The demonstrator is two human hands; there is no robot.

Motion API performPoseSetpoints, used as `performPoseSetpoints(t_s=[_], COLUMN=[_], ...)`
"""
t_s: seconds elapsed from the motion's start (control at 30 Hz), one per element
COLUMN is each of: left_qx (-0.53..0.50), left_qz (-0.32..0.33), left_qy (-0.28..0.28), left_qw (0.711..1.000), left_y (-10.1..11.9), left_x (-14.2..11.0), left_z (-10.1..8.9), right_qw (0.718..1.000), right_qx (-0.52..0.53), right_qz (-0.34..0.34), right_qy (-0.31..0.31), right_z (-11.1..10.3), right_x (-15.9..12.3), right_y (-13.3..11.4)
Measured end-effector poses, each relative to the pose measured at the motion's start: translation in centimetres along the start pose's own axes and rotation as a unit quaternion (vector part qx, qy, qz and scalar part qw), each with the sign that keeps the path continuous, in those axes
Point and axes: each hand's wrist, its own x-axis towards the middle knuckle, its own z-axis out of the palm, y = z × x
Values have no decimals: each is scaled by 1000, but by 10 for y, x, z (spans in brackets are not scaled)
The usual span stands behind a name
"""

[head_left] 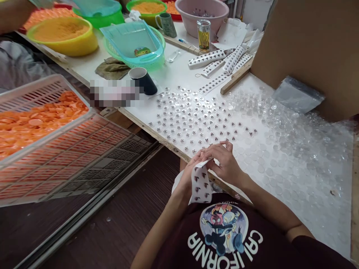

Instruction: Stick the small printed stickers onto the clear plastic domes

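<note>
A white strip of stickers [201, 183] printed with small dark figures hangs down in front of my lap. My left hand [192, 168] is closed around its upper part. At the strip's top edge, the thumb and fingers of my right hand [224, 158] are pinched, overlapping the left fingertips; whether a single sticker is between them is hidden. Just beyond both hands, many clear round discs bearing the same dark print [190, 119] lie spread over the white table [179, 80]. Plain clear discs [269, 172] lie right of my right forearm.
A white plastic crate [75, 172] of orange discs stands left of the table edge. More sticker strips [210, 59], a wooden bar [235, 80], a dark cup [147, 84], a green basket [157, 61] and a pink basin [207, 16] sit farther back. Another person's arm [14, 15] shows upper left.
</note>
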Motion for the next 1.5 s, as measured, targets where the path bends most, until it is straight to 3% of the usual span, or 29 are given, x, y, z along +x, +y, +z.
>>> performPoseSetpoints(t_s=[0.13, 0.23, 0.37, 0.5, 0.83, 0.93, 1.1, 1.2, 1.27, 1.33, 1.43, 1.5], left_qx=[102, 227, 258, 253, 284, 301, 345, 351, 352, 352, 348, 346], left_qz=[131, 178, 195, 194, 187, 199, 224, 221, 217, 211, 201, 196], left_qy=[24, 37, 106, 108, 115, 112, 82, 75, 76, 82, 94, 99], left_qw=[986, 957, 940, 942, 933, 926, 908, 907, 907, 908, 911, 912], left_y=[8, 16, 19, 16, 10, 10, 11, 10, 9, 8, 6, 4], left_x=[-8, -17, -24, -24, -22, -23, -25, -25, -25, -24, -22, -21], left_z=[-14, -22, -22, -20, -24, -23, -17, -17, -21, -26, -34, -37], right_qw=[998, 996, 993, 989, 995, 987, 975, 962, 954, 950, 935, 926], right_qx=[-5, 18, 67, 82, 19, 58, 179, 224, 229, 190, 87, 57], right_qz=[35, 44, 90, 121, 55, 73, 90, 81, 76, 92, 154, 202], right_qy=[-51, -81, -40, -11, 80, 127, 94, 132, 177, 231, 307, 314], right_z=[-9, -9, -3, 0, -4, -4, 8, 8, -6, -31, -77, -100], right_x=[13, 16, 10, 3, -5, -4, 1, 2, 4, 4, -3, -11], right_y=[7, 8, 9, 11, 0, -1, -4, -4, 8, 35, 101, 146])
